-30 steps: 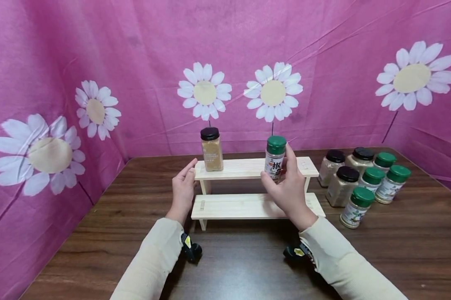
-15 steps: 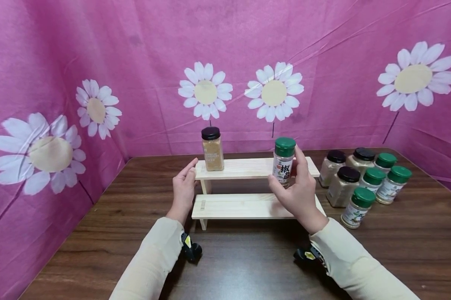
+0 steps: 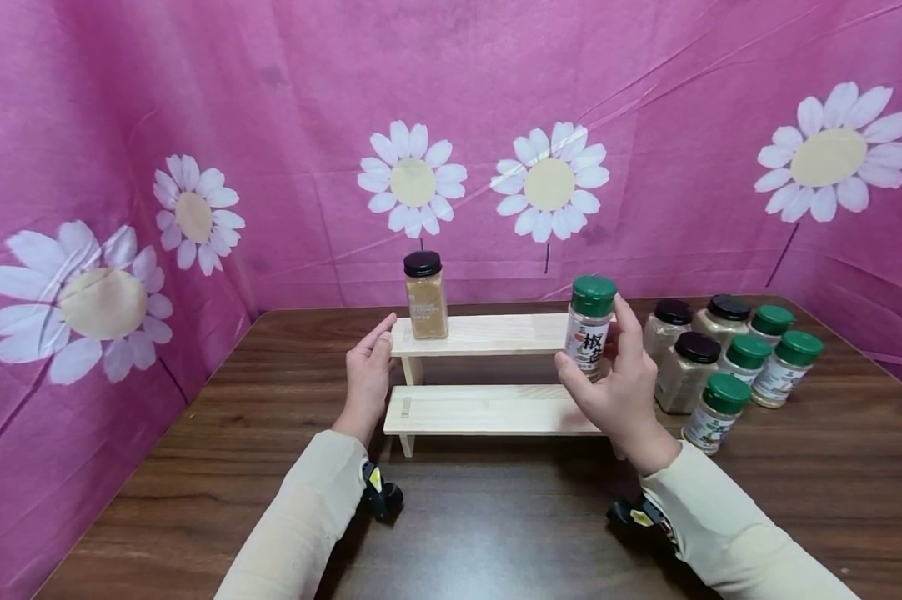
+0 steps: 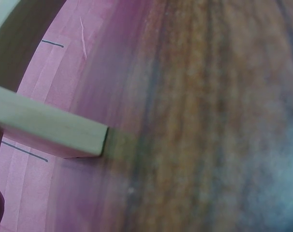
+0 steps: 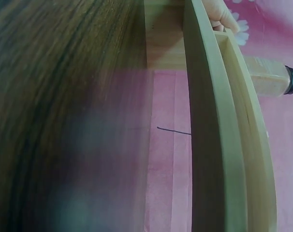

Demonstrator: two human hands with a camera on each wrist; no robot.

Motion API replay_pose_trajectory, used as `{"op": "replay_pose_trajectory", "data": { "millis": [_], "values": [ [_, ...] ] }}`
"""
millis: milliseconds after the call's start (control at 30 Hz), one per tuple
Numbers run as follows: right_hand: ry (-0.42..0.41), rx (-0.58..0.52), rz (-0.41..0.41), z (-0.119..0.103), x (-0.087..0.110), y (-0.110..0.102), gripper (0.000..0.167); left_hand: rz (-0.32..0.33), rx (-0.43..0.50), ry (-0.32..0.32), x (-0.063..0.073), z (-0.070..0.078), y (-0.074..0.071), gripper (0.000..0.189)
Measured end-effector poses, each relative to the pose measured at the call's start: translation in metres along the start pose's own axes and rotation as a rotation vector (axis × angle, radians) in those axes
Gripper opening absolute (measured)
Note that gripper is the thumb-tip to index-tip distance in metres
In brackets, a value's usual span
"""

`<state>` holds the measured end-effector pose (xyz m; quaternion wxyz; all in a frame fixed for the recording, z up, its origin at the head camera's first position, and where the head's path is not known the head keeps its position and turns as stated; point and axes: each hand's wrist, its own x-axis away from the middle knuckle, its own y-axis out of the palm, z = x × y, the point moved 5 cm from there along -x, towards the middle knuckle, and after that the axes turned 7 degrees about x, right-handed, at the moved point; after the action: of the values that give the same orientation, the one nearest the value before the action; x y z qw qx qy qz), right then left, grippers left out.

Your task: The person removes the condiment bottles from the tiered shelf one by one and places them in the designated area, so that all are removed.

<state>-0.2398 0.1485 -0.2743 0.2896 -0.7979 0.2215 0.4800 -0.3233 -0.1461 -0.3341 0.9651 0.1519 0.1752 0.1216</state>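
Note:
My right hand (image 3: 622,390) holds a spice jar (image 3: 588,337) with a green cap between thumb and fingers, upright, in front of the right end of a two-tier wooden shelf (image 3: 488,412). The jar's base is partly hidden by my thumb. At the upper tier's left end, my left hand (image 3: 366,375) grips the board's edge; its fingertips also show in the right wrist view. A black-capped seasoning jar (image 3: 425,300) stands on the upper tier near that hand. In the left wrist view, a blurred finger shows beside the shelf (image 4: 50,123).
To the right of the shelf, several jars stand grouped on the brown table (image 3: 218,467), some with black caps (image 3: 696,347) and some with green caps (image 3: 726,393). A pink cloth (image 3: 293,108) with white daisies hangs behind and at the sides.
My right hand has moved right with the green-capped jar, from before the upper tier's middle-right to its right end. My left hand has stayed on the shelf's left end.

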Motion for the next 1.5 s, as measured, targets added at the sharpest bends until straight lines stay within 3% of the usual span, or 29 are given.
{"op": "replay_pose_trajectory", "data": {
  "millis": [233, 633, 867, 1500],
  "values": [
    [0.021, -0.009, 0.004, 0.004, -0.001, -0.013, 0.080, -0.002, -0.002, 0.000, -0.001, 0.001, -0.001, 0.036],
    [-0.013, -0.045, 0.125, 0.023, 0.000, -0.046, 0.073, 0.004, -0.038, 0.010, 0.001, 0.003, 0.000, 0.035],
    [-0.029, -0.081, 0.148, 0.030, -0.001, -0.063, 0.074, 0.010, -0.033, 0.007, 0.000, 0.002, -0.002, 0.035],
    [0.134, -0.025, 0.166, 0.059, 0.006, -0.113, 0.071, -0.006, -0.032, -0.014, 0.001, -0.001, -0.001, 0.035]
  ]
}}
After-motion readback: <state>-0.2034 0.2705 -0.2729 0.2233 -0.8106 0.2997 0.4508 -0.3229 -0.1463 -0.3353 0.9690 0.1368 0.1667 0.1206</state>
